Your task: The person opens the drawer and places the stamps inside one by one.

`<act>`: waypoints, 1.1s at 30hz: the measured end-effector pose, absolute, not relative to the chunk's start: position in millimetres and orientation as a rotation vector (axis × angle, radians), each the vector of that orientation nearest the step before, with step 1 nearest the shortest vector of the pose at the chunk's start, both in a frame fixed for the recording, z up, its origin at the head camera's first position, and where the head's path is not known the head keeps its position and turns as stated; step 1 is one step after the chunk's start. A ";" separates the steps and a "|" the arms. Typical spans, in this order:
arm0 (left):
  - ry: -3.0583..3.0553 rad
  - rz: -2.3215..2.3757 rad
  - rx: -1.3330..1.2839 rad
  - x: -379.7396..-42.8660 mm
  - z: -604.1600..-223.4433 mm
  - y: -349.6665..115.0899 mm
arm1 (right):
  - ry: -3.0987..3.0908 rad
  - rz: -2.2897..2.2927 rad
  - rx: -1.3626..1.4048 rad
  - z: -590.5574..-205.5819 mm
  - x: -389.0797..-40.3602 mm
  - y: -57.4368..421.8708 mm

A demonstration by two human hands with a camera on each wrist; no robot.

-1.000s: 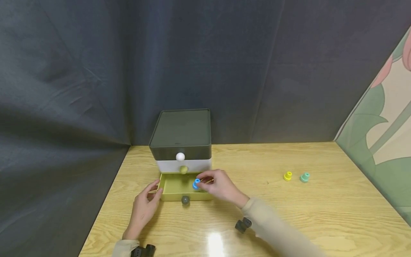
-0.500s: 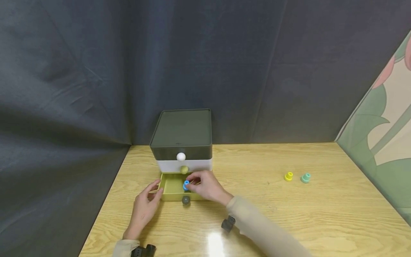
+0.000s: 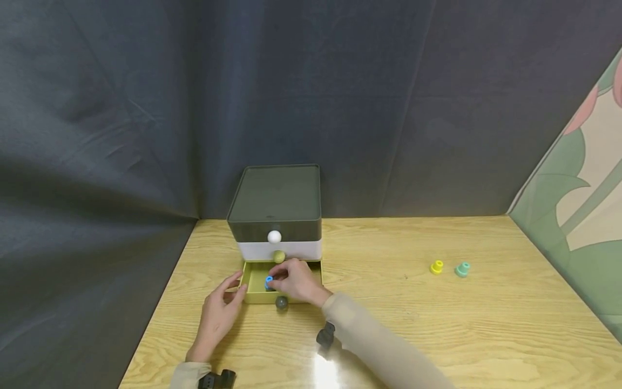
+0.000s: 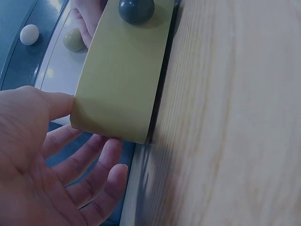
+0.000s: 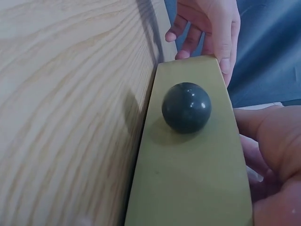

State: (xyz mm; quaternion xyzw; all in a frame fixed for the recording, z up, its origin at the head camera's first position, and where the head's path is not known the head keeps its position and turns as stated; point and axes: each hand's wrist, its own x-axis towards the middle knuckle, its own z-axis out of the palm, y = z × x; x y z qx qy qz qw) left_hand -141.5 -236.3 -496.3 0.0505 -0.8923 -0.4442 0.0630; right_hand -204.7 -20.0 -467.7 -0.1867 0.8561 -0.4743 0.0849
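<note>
A yellow-green bottom drawer stands pulled out of a small drawer cabinet; its dark round knob faces the front. My left hand holds the drawer's left front corner. The thumb lies at the top rim, the fingers against the outer side, as the left wrist view shows. Inside the drawer space, my right hand pinches a small blue stepped piece between thumb and fingertips, low over the drawer floor. The drawer front hides that piece in the right wrist view.
Farther right on the wooden table stand a yellow stepped piece and a teal one. Above the open drawer are a white knob and a green knob. Dark cloth hangs behind the cabinet.
My right hand has moved left across the drawer with the blue piece, from its right half toward its left half, and slightly lower. My left hand has stayed at the corner.
</note>
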 end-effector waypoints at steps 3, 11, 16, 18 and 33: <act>-2.697 -1.345 0.150 -141.0 -496.4 -236.3 | 2.539 -1.404 -0.540 -468.9 -206.1 -23.3; -2.696 -1.346 0.152 -139.5 -496.1 -236.2 | 2.507 -1.390 -0.490 -472.4 -211.1 -27.9; -2.689 -1.346 0.145 -140.1 -495.8 -236.6 | 2.508 -1.384 -0.472 -475.3 -214.2 -30.1; -2.693 -1.347 0.146 -140.1 -495.6 -236.2 | 2.507 -1.381 -0.465 -476.2 -214.7 -30.3; -2.701 -1.342 0.153 -140.1 -494.3 -236.0 | 2.507 -1.420 -0.468 -471.1 -212.0 -24.4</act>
